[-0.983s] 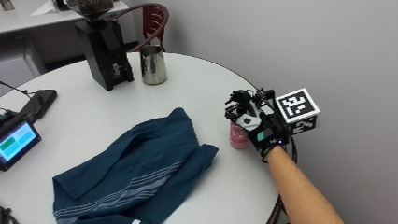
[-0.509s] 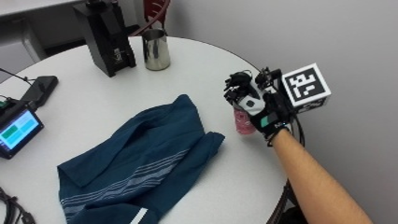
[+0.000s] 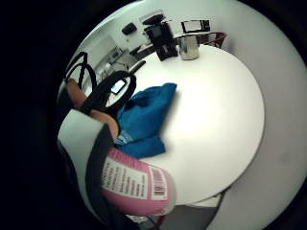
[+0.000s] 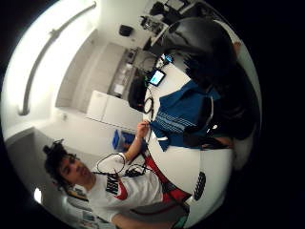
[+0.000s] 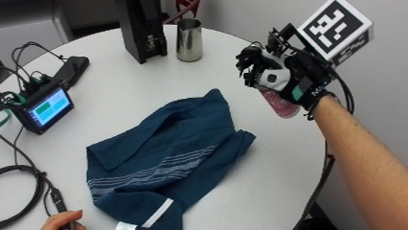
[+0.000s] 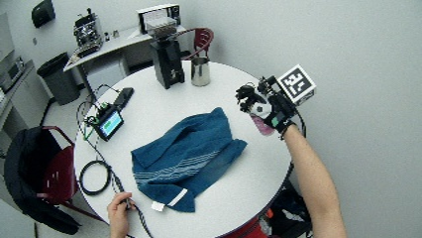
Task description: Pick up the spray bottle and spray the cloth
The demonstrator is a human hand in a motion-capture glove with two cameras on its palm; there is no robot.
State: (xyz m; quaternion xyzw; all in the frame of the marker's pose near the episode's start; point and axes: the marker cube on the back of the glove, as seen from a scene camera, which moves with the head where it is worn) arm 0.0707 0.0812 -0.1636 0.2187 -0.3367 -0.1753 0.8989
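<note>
My gloved right hand point(image 5: 285, 79) grips a pink spray bottle point(image 5: 280, 103) and holds it tilted above the right side of the round white table point(image 5: 127, 91). My fingers curl over its top, which hides the nozzle. The bottle's labelled pink body point(image 3: 136, 186) fills the near part of the little finger side palm view. A dark blue cloth point(image 5: 169, 151) with pale stripes lies crumpled on the middle of the table, to the left of the bottle and apart from it. The wide outside view also shows the hand point(image 6: 267, 106) and the cloth point(image 6: 184, 156).
A metal cup point(image 5: 189, 40) and a tall black machine point(image 5: 141, 28) stand at the back of the table. A small device with a lit screen point(image 5: 43, 106) and cables lie at the left. The bare left hand point(image 5: 61, 221) rests at the front edge.
The outside camera has shifted and come closer. My hand with the pink bottle has risen a little and now sits higher beside the cloth. The cloth has not moved.
</note>
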